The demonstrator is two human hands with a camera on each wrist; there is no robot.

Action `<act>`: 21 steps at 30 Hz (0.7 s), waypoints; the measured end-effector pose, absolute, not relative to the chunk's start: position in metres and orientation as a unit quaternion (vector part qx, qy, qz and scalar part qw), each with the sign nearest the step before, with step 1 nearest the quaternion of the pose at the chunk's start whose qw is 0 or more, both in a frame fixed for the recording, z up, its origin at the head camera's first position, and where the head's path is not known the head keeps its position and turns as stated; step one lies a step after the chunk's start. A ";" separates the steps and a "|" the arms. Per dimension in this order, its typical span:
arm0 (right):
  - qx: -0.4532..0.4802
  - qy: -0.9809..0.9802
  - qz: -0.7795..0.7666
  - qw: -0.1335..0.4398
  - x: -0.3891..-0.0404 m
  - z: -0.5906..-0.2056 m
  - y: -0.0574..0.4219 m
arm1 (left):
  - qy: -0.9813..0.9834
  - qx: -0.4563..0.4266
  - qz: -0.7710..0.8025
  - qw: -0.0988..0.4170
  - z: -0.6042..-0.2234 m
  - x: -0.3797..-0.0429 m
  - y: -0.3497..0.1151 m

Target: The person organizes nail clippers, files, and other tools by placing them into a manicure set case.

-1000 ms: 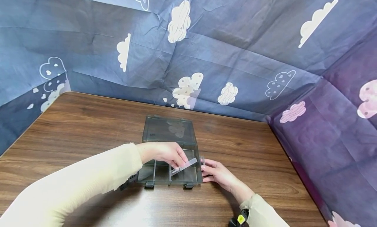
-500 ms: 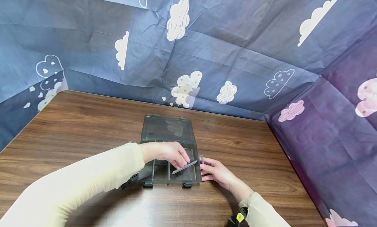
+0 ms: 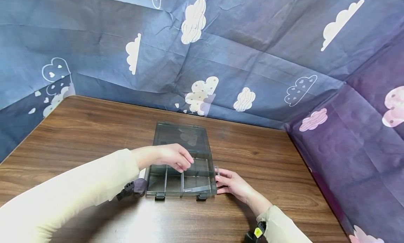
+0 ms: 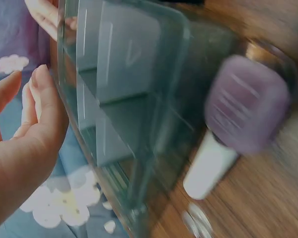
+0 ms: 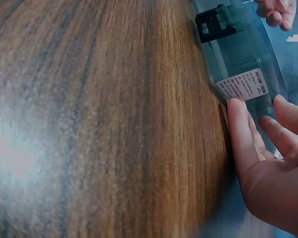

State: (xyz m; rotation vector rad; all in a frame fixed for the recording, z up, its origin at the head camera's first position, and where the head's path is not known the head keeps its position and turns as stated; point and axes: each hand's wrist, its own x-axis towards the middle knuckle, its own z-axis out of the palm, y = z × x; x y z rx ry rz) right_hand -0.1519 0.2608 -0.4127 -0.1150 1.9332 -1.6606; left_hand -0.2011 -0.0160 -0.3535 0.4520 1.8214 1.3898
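A smoky clear plastic compartment box (image 3: 168, 194) lies on the wooden table, its lid (image 3: 176, 136) folded back away from me. My left hand (image 3: 175, 157) hovers over the box, fingers loosely bent and nothing between them; the left wrist view shows this hand (image 4: 35, 124) too. A loose translucent divider (image 3: 197, 189) lies along the front of the right compartment. Upright dividers (image 3: 182, 183) stand left of it. At the box's right wall, my right hand (image 3: 233, 187) pinches a small clear strip (image 3: 217, 170). In the right wrist view, its fingertips are beside a white label (image 5: 244, 84).
Left of the box is a purple rounded thing (image 4: 251, 104) with a white cylinder (image 4: 208, 166), blurred. Two black latches (image 3: 160, 196) sit on the box front. Cloud-printed cloth (image 3: 240, 43) walls the back and right sides of the wooden table (image 3: 252, 144).
My left hand has let go of the divider, which now lies at the front of the right compartment, and has moved up and left. The right hand stays at the box's side.
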 end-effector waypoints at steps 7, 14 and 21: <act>-0.043 0.727 -0.621 0.289 -0.152 -0.413 0.261 | 0.721 0.160 0.554 0.383 -0.353 -0.204 -0.048; -0.046 0.727 -0.622 0.288 -0.152 -0.412 0.259 | 0.727 0.136 0.560 0.374 -0.356 -0.203 -0.085; -0.042 0.726 -0.621 0.291 -0.152 -0.412 0.259 | 0.724 0.107 0.573 0.368 -0.361 -0.193 -0.113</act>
